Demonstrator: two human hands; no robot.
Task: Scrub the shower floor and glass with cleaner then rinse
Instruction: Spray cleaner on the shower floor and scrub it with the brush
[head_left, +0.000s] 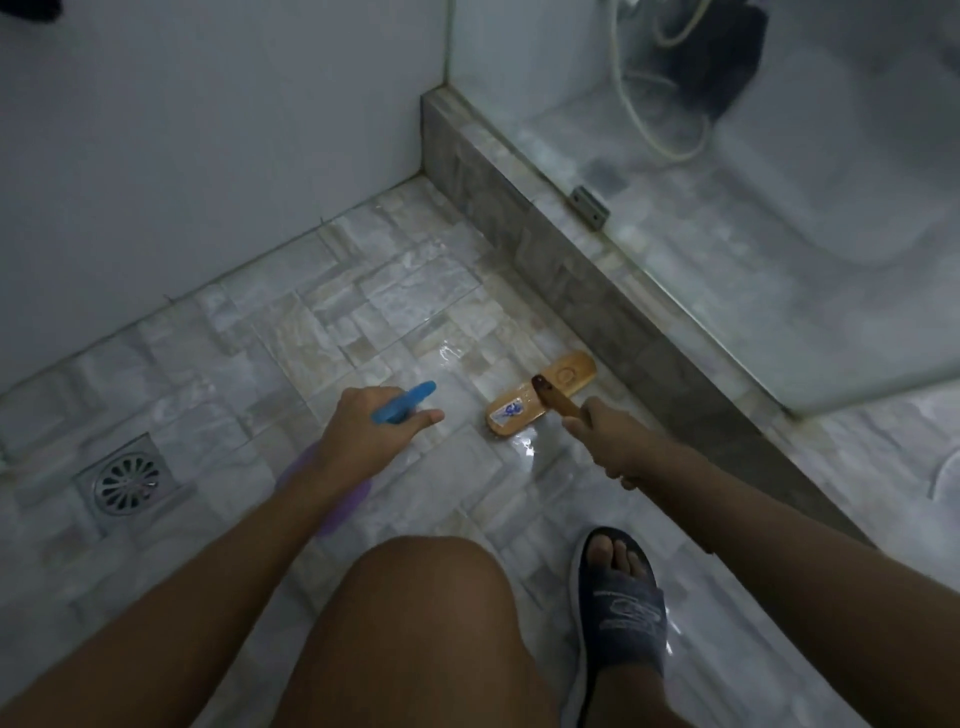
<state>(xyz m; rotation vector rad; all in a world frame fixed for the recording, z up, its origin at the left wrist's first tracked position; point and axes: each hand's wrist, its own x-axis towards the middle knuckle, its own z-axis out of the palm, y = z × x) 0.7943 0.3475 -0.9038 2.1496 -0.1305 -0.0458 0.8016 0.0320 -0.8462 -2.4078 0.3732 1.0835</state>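
My left hand (371, 428) grips a cleaner spray bottle (402, 405); its blue nozzle points forward and its purple body is mostly hidden under my wrist. My right hand (605, 441) is closed on the wooden handle of a scrub brush (540, 392). The tan brush head lies flat on the wet stone-pattern shower floor (311, 322), close to the grey tiled curb (571, 280). The glass panel (753, 208) stands on that curb to the right and looks hazy.
A round metal floor drain (127, 480) sits at the left. A white wall (182, 130) closes the far side. My knee (415, 623) and sandalled foot (618, 608) fill the near floor. A hose (654, 104) and dark cloth show behind the glass.
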